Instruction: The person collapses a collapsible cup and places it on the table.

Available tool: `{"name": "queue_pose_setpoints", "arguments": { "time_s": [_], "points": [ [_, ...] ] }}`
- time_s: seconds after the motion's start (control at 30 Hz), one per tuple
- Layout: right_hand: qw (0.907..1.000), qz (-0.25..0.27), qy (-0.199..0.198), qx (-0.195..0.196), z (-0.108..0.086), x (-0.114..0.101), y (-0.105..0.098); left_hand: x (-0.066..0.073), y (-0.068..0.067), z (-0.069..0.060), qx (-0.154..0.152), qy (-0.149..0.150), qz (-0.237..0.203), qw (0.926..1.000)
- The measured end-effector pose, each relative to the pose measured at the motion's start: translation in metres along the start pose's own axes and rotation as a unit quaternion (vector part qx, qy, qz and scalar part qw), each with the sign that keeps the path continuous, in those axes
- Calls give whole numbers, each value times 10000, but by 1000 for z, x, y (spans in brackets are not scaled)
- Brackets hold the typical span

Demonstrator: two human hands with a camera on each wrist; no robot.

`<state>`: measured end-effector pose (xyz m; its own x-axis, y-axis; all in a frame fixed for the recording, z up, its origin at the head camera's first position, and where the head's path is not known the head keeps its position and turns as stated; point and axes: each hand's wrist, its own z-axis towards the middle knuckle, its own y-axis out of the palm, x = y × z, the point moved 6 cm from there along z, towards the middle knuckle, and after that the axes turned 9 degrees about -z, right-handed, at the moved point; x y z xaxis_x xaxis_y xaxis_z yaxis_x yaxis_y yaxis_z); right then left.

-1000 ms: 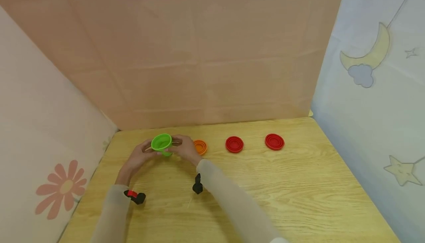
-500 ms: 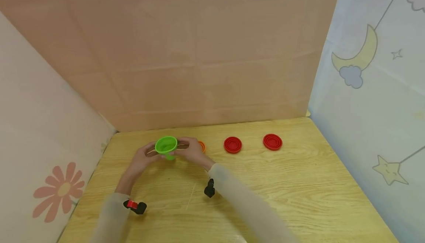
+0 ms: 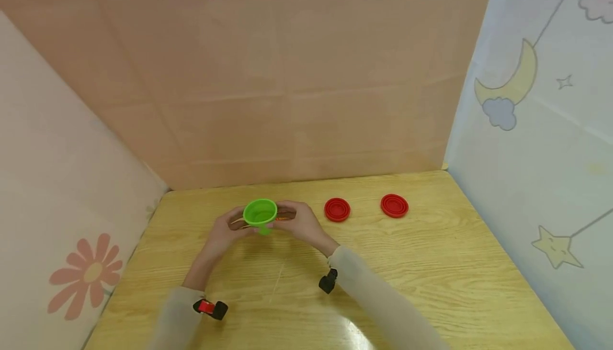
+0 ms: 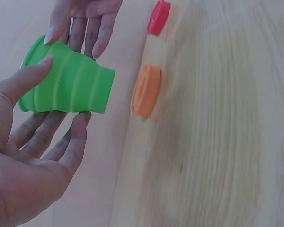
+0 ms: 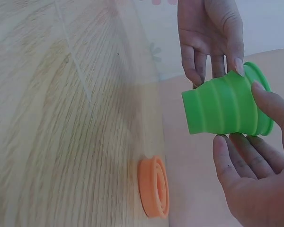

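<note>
A green collapsible cup (image 3: 261, 213), pulled out to its full tapered height with ringed steps, is held upright above the table between both hands. The left hand (image 3: 229, 230) grips its left side, thumb on the near wall and fingers behind and under it. From the other side the right hand (image 3: 301, 225) grips it the same way. In both wrist views the cup's wide rim faces up and its narrow base faces the table. A flattened orange collapsible cup (image 4: 146, 91) lies on the table beyond the hands, mostly hidden in the head view.
Two flattened red collapsible cups (image 3: 337, 209) lie in a row to the right, the farther one (image 3: 395, 206) near the table's back right. A beige backdrop (image 3: 287, 100) rises at the table's back edge, with patterned walls at both sides.
Both hands have carried the green cup to the right, so that it now stands in front of the orange cup in the head view. The red cups have stayed on the table.
</note>
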<state>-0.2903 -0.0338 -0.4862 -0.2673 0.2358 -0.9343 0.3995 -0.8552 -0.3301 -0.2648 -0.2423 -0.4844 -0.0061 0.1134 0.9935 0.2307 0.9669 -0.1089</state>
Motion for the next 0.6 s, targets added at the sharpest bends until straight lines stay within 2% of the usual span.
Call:
{"name": "queue_pose_setpoints", "arguments": {
  "time_s": [0.1, 0.37, 0.6],
  "points": [
    [9999, 120, -16, -13, -9, -1, -5, 5, 9, -3, -30, 36, -80, 10000],
    [9991, 367, 72, 177, -30, -6, -31, 19, 38, 1, -206, 233, -242, 9992],
    [9989, 362, 142, 246, -47, -6, -49, 22, 61, 4, -308, 260, -156, 9991]
  ]
}}
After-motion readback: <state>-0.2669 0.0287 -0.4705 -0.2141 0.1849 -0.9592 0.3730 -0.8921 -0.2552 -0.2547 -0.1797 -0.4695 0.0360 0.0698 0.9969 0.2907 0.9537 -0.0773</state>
